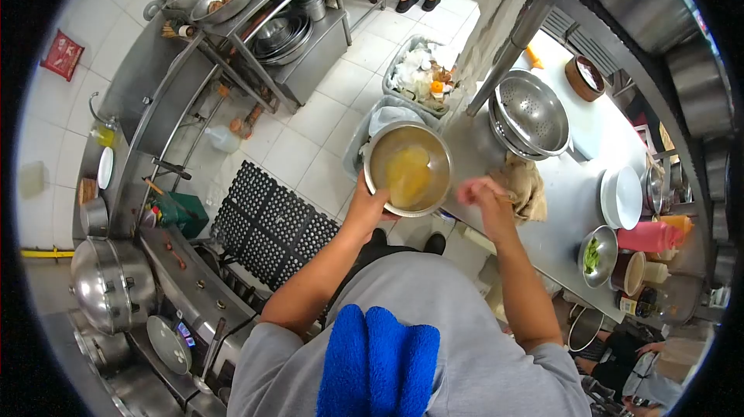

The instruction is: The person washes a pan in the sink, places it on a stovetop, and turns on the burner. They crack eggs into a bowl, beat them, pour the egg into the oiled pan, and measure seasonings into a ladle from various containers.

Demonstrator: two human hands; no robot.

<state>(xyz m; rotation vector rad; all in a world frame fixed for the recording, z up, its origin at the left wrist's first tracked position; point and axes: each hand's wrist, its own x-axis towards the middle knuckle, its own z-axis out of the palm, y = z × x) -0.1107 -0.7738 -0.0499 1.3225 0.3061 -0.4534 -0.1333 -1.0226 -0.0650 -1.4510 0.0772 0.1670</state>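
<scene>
The room is a kitchen with a floor of pale square tiles (318, 107), and along the right side runs a long silver metal tabletop (572, 208). On the floor at the left lies a black mat with many round holes (267, 223), probably put there so that the feet do not slip.

The wide round steel bowl (440, 155) is in the air, in front of the person's body and near the edge of the tabletop. It has yellow liquid (408, 175) in it, which is perhaps why the bowl is carried with the opening upward. The left hand (369, 206) has its grip clamped on the near left side of this bowl, and it seems to support it from the side and from below. The left elbow is bent, and the forearm goes forward and inward.

The right hand (487, 194) is apart from the bowl, with the forearm pointing forward. The fingers look curled but they are blurred, so I cannot tell if this grip is closed on something. Near it, a crumpled brown cloth (527, 188) lies on the tabletop, maybe kept there for easy reach.
</scene>
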